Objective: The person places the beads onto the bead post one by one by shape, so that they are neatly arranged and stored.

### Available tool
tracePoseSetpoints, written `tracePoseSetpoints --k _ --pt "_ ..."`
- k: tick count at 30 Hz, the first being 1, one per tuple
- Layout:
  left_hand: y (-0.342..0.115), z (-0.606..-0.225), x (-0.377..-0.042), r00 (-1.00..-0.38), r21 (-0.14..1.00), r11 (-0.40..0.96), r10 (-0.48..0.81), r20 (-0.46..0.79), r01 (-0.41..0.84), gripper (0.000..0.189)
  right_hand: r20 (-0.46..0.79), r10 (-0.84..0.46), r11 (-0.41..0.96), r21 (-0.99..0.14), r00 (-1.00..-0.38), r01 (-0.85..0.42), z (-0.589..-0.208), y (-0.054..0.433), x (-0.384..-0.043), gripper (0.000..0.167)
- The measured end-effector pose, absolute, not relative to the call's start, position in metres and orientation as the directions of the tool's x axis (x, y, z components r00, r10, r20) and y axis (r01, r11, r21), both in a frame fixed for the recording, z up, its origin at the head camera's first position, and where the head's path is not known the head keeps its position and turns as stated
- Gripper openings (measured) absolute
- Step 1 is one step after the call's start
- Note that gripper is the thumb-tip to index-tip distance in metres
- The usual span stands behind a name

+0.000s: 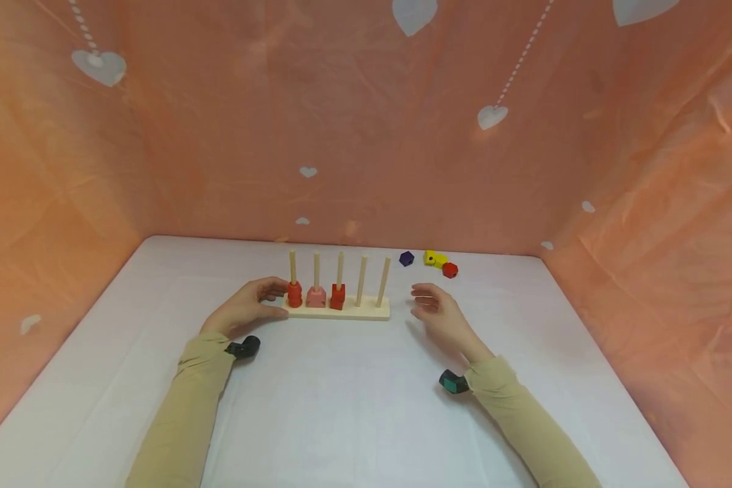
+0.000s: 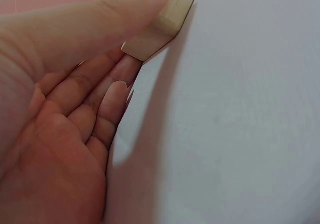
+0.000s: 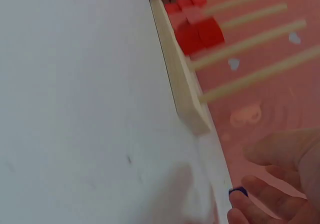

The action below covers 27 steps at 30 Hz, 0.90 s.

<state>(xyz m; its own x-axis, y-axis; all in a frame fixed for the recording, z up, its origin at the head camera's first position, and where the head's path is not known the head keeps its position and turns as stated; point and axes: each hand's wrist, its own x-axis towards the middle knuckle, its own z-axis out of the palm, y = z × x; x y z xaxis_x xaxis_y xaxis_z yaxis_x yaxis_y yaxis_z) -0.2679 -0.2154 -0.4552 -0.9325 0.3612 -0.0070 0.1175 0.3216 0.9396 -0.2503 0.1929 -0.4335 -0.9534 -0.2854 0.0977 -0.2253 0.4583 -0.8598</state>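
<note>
A wooden peg board (image 1: pixel 366 312) with several upright pegs stands in the head view. Red pieces (image 1: pixel 295 295) sit on its leftmost peg, pink ones (image 1: pixel 316 297) on the second and red ones (image 1: pixel 338 297) on the third. The two pegs at the right end are bare. My left hand (image 1: pixel 248 304) holds the board's left end, its thumb (image 2: pixel 125 14) on the near edge and its fingers around the far side. To the right of the board, my right hand (image 1: pixel 442 317) hovers with loosely bent fingers and nothing in them.
Behind my right hand, toward the table's back edge, lie a purple bead (image 1: pixel 407 258), yellow beads (image 1: pixel 436 259) and a red bead (image 1: pixel 450 270). A white cloth (image 1: pixel 341 407) covers the table. Orange-pink fabric (image 1: pixel 354 135) hangs behind and at both sides.
</note>
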Motion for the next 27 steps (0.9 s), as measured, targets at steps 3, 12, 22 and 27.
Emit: tracePoseSetpoints --k 3,12,22,27 --pt "-0.216 -0.456 -0.268 -0.935 0.936 0.337 0.352 -0.029 0.098 0.064 0.105 -0.248 0.457 -0.864 -0.963 -0.212 -0.435 0.199 -0.262 0.048" --pt "-0.216 -0.455 -0.267 -0.938 0.931 0.351 0.345 -0.032 0.097 0.060 0.134 -0.190 0.477 -0.853 -0.972 -0.211 -0.435 0.199 -0.297 0.048" --pt "-0.217 -0.456 -0.269 -0.939 0.922 0.370 0.343 -0.024 0.112 0.059 0.179 -0.182 0.541 -0.803 -0.967 -0.250 -0.432 0.190 -0.327 0.054" --pt "-0.217 -0.457 -0.269 -0.936 0.921 0.366 0.351 -0.006 0.132 0.060 0.193 -0.180 0.542 -0.799 -0.965 -0.261 -0.433 0.187 -0.337 0.054"
